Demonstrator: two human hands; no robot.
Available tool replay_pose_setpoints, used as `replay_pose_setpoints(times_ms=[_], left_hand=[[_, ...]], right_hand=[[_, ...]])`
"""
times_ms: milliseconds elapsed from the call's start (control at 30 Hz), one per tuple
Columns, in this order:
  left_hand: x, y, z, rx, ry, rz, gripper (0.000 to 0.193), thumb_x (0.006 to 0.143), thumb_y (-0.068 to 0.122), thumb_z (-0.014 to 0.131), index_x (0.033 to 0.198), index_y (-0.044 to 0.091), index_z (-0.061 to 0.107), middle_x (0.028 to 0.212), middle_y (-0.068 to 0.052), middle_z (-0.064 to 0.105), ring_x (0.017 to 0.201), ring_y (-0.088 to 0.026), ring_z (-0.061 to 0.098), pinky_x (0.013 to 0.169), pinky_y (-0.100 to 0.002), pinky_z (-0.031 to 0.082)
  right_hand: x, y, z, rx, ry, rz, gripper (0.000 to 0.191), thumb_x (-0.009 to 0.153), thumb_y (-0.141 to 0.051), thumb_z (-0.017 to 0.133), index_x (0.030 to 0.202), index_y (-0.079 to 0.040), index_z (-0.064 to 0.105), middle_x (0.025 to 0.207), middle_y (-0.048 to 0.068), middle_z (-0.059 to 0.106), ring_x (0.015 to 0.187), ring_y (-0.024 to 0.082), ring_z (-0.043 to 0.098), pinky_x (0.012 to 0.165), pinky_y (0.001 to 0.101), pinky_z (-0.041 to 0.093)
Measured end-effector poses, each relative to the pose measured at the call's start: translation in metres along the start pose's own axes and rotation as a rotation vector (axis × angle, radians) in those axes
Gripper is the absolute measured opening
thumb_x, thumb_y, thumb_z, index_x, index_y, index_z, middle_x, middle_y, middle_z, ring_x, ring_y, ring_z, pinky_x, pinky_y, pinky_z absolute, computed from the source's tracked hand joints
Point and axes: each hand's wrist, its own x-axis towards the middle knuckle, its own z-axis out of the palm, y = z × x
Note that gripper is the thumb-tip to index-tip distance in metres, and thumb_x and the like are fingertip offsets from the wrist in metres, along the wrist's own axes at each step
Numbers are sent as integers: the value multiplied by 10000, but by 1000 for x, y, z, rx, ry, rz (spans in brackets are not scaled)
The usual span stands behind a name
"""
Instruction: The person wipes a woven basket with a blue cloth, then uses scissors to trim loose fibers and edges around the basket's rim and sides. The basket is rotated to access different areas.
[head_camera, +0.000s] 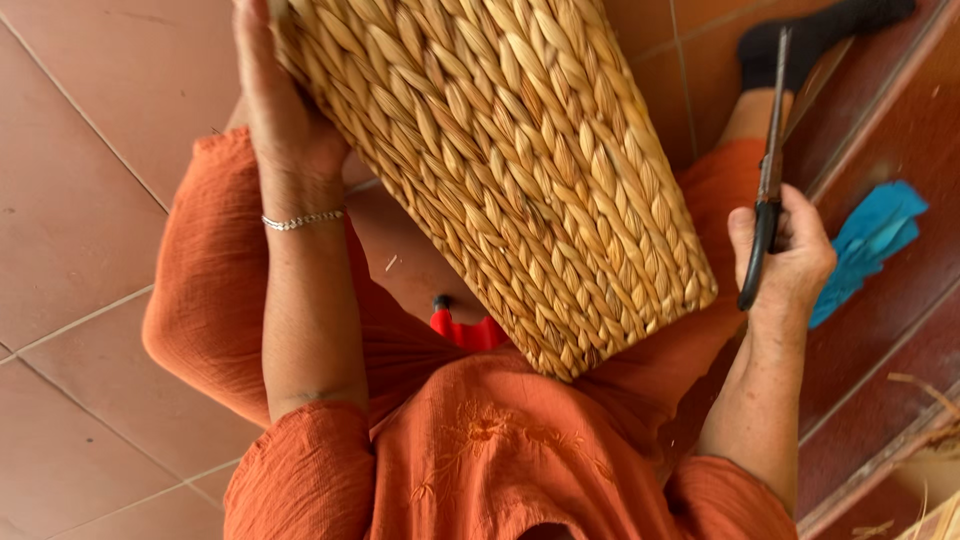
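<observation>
Our left hand (285, 120) lies flat along the left side of a large woven basket (500, 170), palm pressed against the plaited straw; the fingertips run out of the top of the view, so we cannot tell how far they wrap round. A thin silver bracelet (303, 220) sits on that wrist. The basket is tilted across our lap, its lower corner resting on the orange clothing (480, 450) over our knees.

Our right hand (790, 260) is closed round the dark handle of a pair of scissors (772, 170), whose long blades point up and away, just beside the basket's right edge but apart from it.

Under the basket a small red thing (462, 328) shows (too hidden to name). A blue cloth (870, 240) lies on the dark red step (900, 330) to the right, and reddish floor tiles (90, 180) spread to the left.
</observation>
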Motion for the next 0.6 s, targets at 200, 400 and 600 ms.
replay_pose_setpoints(times_ms=[200,400,600], left_hand=[[-1,-23,-25,19,-38,109,671,1019,527,633,1385,-33,592,1355,-212,653,1243,-315,697,1009,-436,657],[-3,-32,-42,-21,19,101,375,1105,323,566,1113,-32,687,969,-134,710,870,-236,715,801,-398,629],[-1,-34,-55,34,2,91,262,1096,210,587,1001,-14,686,906,-114,697,775,-233,696,742,-381,617]], right_hand=[[-36,46,-20,75,28,204,580,996,-400,831,1327,41,653,901,-19,647,742,40,588,602,207,494],[-68,66,-18,226,-20,339,608,960,-459,777,1291,37,656,841,-42,614,624,52,550,506,221,459],[-88,80,-13,550,-51,345,533,1008,-466,743,1215,19,667,849,-51,556,690,51,491,584,226,455]])
